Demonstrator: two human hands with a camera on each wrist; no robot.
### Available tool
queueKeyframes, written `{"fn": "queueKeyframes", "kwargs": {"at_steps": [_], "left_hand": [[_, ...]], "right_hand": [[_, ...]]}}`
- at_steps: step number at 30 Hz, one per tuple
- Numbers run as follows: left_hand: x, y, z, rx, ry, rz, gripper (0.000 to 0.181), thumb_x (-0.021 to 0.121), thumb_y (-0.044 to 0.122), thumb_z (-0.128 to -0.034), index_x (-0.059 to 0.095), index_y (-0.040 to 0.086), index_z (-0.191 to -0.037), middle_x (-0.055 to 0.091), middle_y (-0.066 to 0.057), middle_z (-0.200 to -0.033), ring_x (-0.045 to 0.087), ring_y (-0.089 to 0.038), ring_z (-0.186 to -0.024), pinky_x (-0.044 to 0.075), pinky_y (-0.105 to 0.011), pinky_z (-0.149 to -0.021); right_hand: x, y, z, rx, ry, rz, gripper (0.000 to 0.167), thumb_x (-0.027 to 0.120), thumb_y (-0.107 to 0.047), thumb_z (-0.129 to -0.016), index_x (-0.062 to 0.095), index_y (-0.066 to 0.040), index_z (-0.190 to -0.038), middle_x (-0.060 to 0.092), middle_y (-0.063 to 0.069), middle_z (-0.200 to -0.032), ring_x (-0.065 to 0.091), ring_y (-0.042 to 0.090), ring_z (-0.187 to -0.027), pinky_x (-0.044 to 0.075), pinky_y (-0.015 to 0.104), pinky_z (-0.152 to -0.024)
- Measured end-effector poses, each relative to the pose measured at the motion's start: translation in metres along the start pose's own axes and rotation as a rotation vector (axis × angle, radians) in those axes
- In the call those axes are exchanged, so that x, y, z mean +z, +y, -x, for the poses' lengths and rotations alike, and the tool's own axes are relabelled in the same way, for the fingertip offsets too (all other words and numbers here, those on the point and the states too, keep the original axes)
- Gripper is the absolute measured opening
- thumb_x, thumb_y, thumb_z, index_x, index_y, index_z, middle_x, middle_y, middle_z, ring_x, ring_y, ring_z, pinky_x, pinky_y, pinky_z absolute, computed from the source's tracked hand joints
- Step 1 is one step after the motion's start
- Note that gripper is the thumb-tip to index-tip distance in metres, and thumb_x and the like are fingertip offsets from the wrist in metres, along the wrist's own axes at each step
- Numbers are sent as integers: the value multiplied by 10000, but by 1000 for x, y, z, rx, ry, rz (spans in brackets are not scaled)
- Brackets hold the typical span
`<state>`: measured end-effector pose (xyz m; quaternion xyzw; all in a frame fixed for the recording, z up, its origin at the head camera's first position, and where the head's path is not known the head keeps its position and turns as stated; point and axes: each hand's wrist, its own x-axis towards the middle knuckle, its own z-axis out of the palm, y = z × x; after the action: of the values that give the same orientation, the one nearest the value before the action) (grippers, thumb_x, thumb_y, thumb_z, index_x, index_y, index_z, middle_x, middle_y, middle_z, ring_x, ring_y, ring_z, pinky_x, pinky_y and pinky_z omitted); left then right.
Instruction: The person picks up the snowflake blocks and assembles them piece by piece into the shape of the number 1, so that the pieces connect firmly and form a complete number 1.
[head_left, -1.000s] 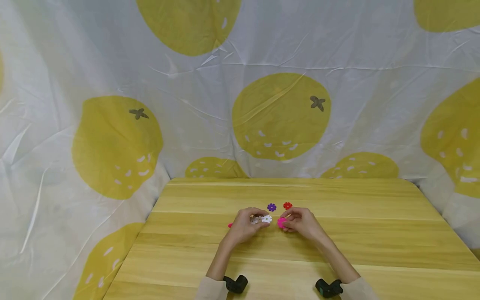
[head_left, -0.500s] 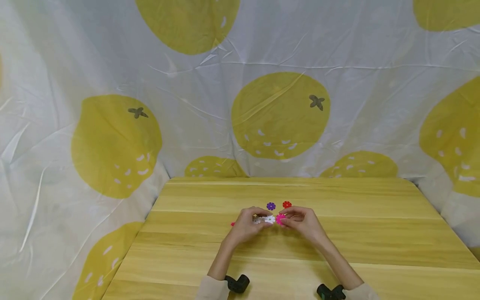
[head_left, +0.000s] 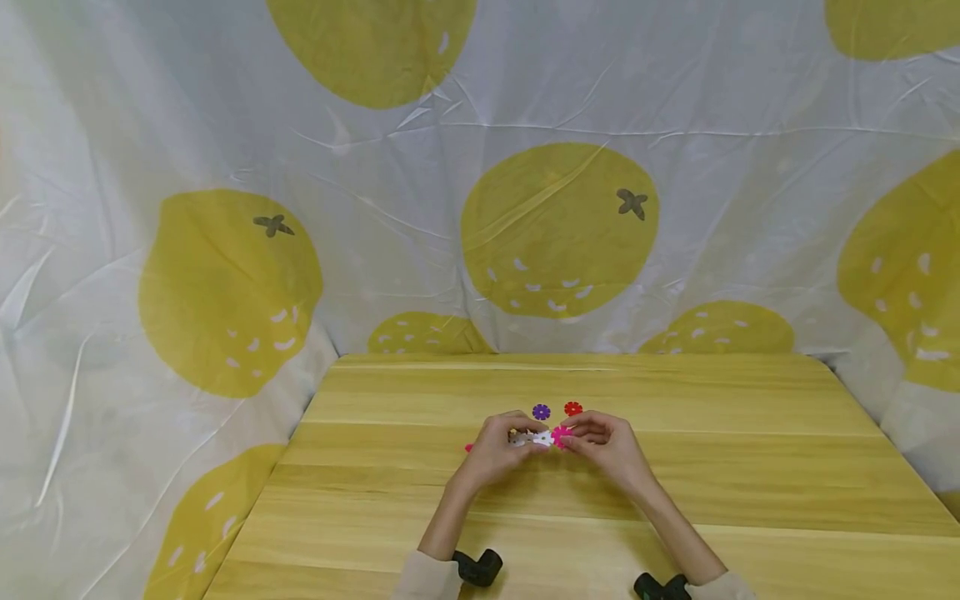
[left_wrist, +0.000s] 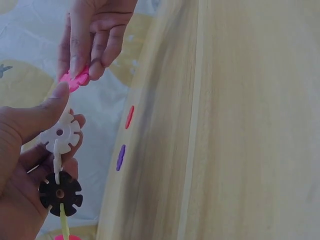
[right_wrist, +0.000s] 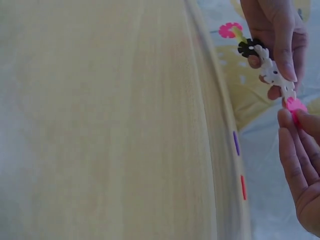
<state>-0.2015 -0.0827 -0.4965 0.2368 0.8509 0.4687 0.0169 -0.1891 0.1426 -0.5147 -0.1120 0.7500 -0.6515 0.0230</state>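
My left hand (head_left: 497, 450) holds a chain of notched discs between thumb and fingers. In the left wrist view the chain shows a white disc (left_wrist: 67, 136), a black disc (left_wrist: 52, 195) and a yellow one (left_wrist: 64, 220); a pink disc (right_wrist: 230, 30) ends it in the right wrist view. My right hand (head_left: 609, 446) pinches another pink disc (head_left: 560, 437) by its edge, against the white end of the chain. Whether the two are interlocked I cannot tell.
On the wooden table (head_left: 637, 492), beyond the hands, lie a purple disc (head_left: 542, 412) and a red disc (head_left: 573, 408). A white cloth (head_left: 397, 225) with yellow fruit shapes hangs behind the table.
Both hands have come closer together, the left moving slightly right. The pink disc in my right hand, earlier apart from the white end, now meets it. The white end disc has turned.
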Motion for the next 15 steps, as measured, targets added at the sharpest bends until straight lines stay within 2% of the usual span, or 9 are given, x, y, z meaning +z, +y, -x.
{"fn": "queueKeyframes", "kwargs": {"at_steps": [7, 15], "left_hand": [[0, 1, 0, -2, 4, 8, 190, 810, 163, -905, 812, 87, -1079, 756, -8, -1017, 635, -121, -962, 510, -235, -834], [0, 1, -2, -3, 17, 37, 188, 824, 161, -885, 823, 75, -1052, 739, -22, -955, 532, -91, -837, 423, -183, -707]], "right_hand": [[-1, 1, 1, -36, -11, -11, 249, 761, -54, -926, 755, 41, -1156, 763, 260, -1093, 780, 170, -882, 630, 408, -820], [-2, 1, 1, -51, 13, -33, 221, 775, -40, -908, 771, 62, -1103, 761, 275, -1076, 777, 134, -853, 627, 428, -795]]}}
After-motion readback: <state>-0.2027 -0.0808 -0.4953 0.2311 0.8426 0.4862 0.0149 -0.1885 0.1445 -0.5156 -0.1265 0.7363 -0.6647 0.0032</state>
